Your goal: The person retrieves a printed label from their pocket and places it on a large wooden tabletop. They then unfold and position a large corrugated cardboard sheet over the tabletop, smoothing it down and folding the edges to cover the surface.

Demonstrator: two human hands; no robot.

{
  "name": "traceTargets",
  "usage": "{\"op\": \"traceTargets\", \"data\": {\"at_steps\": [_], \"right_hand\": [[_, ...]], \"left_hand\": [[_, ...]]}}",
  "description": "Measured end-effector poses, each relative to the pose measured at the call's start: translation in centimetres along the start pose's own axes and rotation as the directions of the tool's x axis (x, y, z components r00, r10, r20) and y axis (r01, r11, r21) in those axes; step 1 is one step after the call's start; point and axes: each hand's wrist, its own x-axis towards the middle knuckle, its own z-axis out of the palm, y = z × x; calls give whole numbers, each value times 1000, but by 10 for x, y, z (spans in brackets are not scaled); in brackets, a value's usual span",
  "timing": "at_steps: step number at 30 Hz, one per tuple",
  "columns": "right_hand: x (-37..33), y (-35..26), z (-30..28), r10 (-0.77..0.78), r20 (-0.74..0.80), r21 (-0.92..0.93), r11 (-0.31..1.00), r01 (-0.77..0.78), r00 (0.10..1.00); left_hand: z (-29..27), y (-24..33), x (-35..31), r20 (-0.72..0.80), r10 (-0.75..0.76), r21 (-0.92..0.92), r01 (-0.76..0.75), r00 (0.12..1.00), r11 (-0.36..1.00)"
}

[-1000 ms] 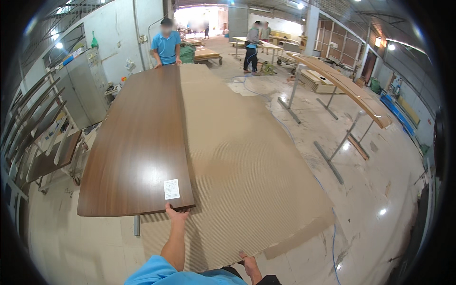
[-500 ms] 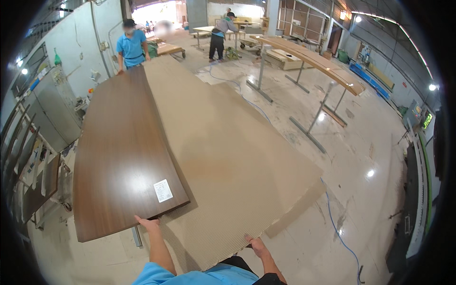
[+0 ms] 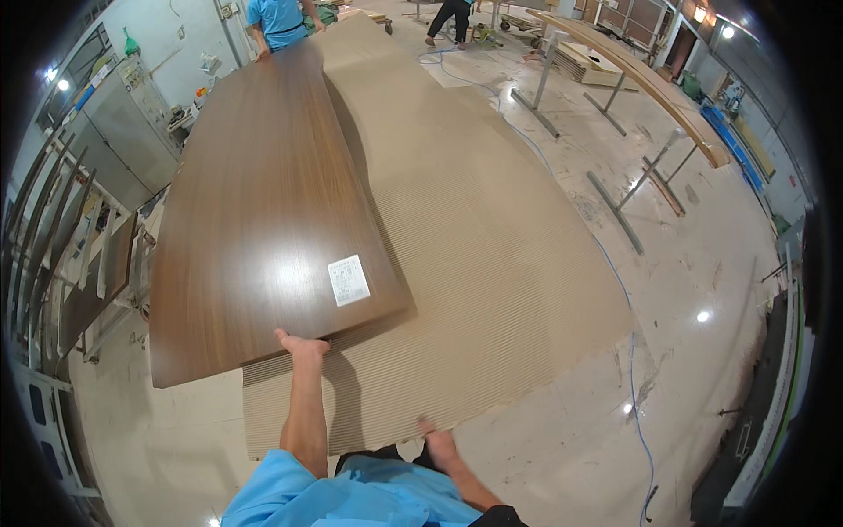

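Note:
My left hand (image 3: 306, 343) grips the near edge of a dark brown wood panel (image 3: 255, 211), thumb on top and fingers hidden beneath. A white printed label (image 3: 349, 281) sits near the panel's right near corner. Under the panel and out to its right spreads a large tan corrugated cardboard sheet (image 3: 500, 237), its ribs facing up at the near end. Slightly smeared by motion, my right hand (image 3: 441, 444) is closed on the cardboard's near edge. At the far end, a person in a blue shirt (image 3: 279, 19) has a hand by the panel's edge.
A long wood-topped piece (image 3: 641, 79) rests on metal stands at the right. A blue hose (image 3: 622, 272) trails along the floor beside the cardboard. Racks with dark panels (image 3: 97, 290) stand at the left. Another person in dark trousers (image 3: 450, 19) is farther back.
The cardboard has shifted left beneath the panel, so its ribbed near end shows below the panel's edge. My right hand has moved left with it. The whole view has tilted down.

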Motion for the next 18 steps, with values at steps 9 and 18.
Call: {"op": "traceTargets", "data": {"at_steps": [9,18], "right_hand": [[-21,99,72,296,341,-24,952,-307,892],[-34,105,102,144,554,-64,989,-131,820]], "left_hand": [[-36,12,-7,-23,-76,-162,71,997,984],[-30,9,-9,-48,-49,-101,44,998,994]]}}
